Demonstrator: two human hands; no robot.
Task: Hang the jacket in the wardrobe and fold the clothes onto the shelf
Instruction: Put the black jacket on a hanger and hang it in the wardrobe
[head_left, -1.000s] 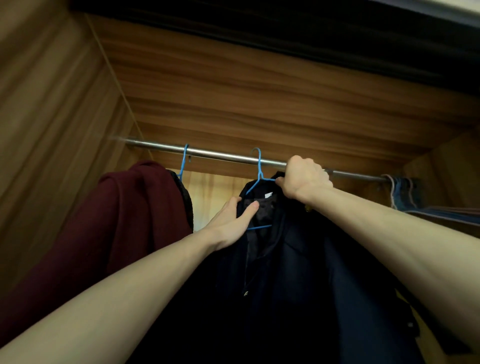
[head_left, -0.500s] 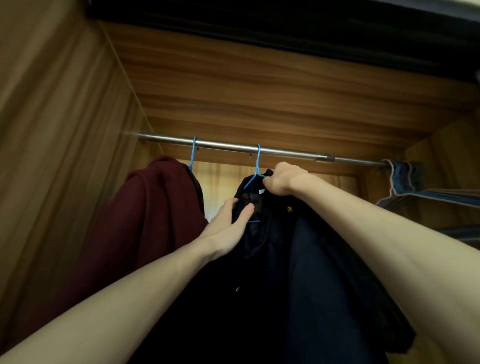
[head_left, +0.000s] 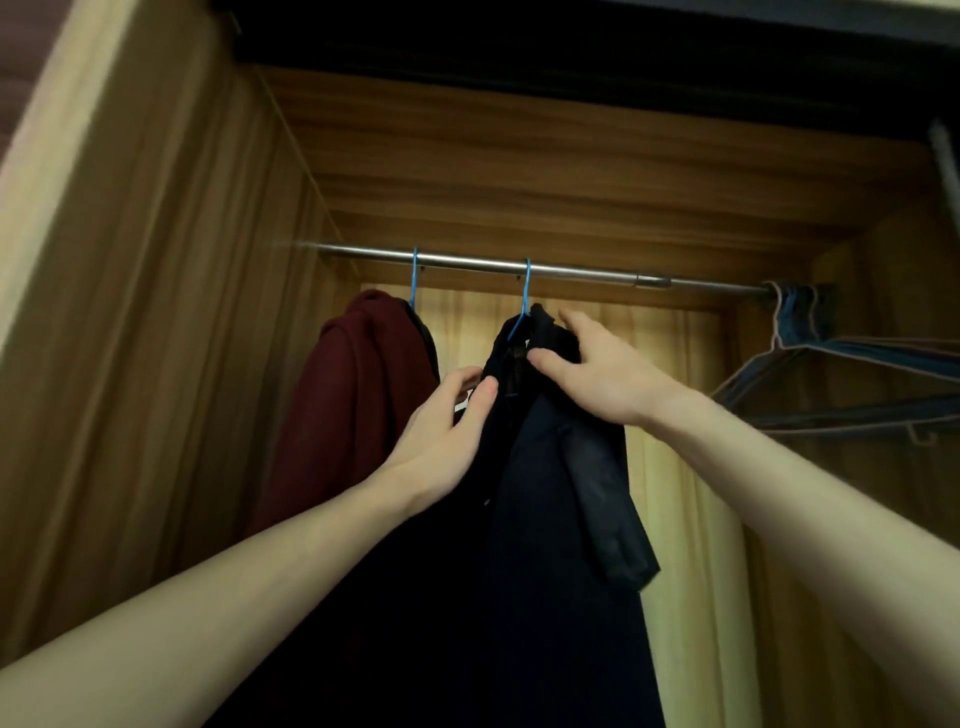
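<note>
A dark navy jacket (head_left: 545, 519) hangs on a blue wire hanger (head_left: 525, 291) whose hook sits over the steel rod (head_left: 571, 270) inside the wooden wardrobe. My left hand (head_left: 447, 431) pinches the jacket's front edge just below the collar, thumb in front and fingers behind. On the jacket's right shoulder lies my right hand (head_left: 602, 374), fingers spread and fairly straight, thumb near the collar. The lower part of the jacket runs out of view at the bottom.
A maroon garment (head_left: 353, 415) hangs on another blue hanger to the left, close to the wardrobe's side wall (head_left: 156, 364). Several bare hangers (head_left: 831, 364) bunch at the rod's right end. Open rod lies between the jacket and those hangers.
My right hand came down from the hanger hook at the rod and opened onto the jacket's shoulder. The jacket now hangs by its own hook. The view pulled back.
</note>
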